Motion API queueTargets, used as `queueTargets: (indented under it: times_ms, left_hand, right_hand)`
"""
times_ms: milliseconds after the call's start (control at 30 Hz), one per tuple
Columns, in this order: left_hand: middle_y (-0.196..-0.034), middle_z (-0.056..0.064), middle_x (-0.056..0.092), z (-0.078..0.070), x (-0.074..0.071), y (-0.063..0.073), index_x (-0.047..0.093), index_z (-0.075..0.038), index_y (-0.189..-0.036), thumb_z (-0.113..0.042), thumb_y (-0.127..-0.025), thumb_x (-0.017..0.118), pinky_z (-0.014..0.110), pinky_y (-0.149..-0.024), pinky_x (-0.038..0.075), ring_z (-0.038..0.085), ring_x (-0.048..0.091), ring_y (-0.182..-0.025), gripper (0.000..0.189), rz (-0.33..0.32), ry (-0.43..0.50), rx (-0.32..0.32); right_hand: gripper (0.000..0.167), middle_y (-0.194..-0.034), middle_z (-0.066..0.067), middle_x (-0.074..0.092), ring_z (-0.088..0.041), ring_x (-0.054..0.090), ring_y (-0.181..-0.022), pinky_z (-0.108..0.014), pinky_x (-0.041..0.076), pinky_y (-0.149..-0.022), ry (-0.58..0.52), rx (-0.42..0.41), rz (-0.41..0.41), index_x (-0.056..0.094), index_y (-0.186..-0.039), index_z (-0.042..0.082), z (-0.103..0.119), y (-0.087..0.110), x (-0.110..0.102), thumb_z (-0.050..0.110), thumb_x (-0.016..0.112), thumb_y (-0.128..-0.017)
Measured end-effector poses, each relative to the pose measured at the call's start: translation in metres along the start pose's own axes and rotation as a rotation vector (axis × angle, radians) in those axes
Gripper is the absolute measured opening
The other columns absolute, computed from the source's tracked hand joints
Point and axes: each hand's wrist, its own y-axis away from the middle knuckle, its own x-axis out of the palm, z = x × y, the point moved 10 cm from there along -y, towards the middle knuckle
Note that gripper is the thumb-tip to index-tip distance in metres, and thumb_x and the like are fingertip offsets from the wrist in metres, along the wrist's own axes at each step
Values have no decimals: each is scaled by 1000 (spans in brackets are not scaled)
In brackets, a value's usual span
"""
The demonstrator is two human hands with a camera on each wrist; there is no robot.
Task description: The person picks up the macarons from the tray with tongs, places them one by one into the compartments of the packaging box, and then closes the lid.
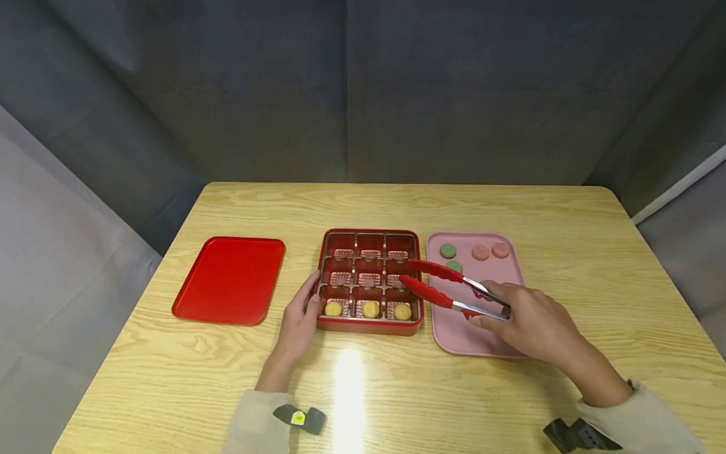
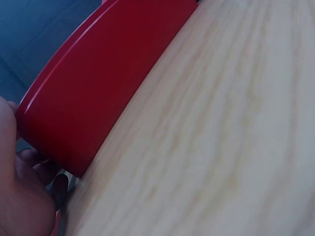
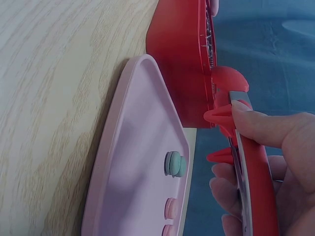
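My right hand [image 1: 539, 321] grips a pair of red and silver tongs [image 1: 431, 292] over the pink tray. Their red tips are apart, over the right end of the red box's [image 1: 370, 326] middle row, with nothing visible between them. In the right wrist view, the tongs [image 3: 258, 182] reach to the box's rim. Three yellow macarons [image 1: 371, 309] sit in the box's front row, one per compartment. My left hand [image 1: 297, 321] rests against the box's left side, fingers extended along it. The left wrist view shows the box's wall [image 2: 98, 83] beside this hand.
Right of the box lies the pink tray [image 1: 454, 334], holding two green macarons [image 1: 447, 250] and two pink macarons [image 1: 479, 252] toward its far edge. A flat red lid [image 1: 229, 280] lies at the left of the wooden table [image 1: 397, 391]. Dark curtains [image 1: 346, 94] hang behind.
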Motion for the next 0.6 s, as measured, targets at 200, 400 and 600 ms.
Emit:
queueTargets:
  times_ms: [200, 400, 600]
  left_hand:
    - [-147, 11, 39, -2, 0, 0, 34, -19, -147, -13, -102, 38, 24, -90, 44, 22, 50, -117, 46, -1, 11, 21]
    - [-146, 9, 40, -2, 0, 0, 35, -23, -147, -13, -101, 38, 25, -89, 45, 20, 51, -115, 46, -8, -7, 18]
    - [-147, 8, 39, -3, 0, 0, 35, -23, -147, -14, -102, 38, 27, -90, 44, 20, 49, -117, 46, -5, -8, 14]
  right_hand:
    - [60, -59, 2, 42, -13, 37, -54, -28, 26, -45, -2, 7, 0, 62, -123, 10, -2, 1, 0, 39, 79, -73]
    - [55, -60, 2, 43, -13, 39, -54, -27, 27, -44, 8, 6, -10, 64, -119, 11, -4, 3, -3, 37, 79, -73]
    - [58, -61, 1, 43, -14, 39, -56, -28, 28, -44, 13, 36, -8, 63, -122, 10, -12, 7, -6, 37, 79, -73]
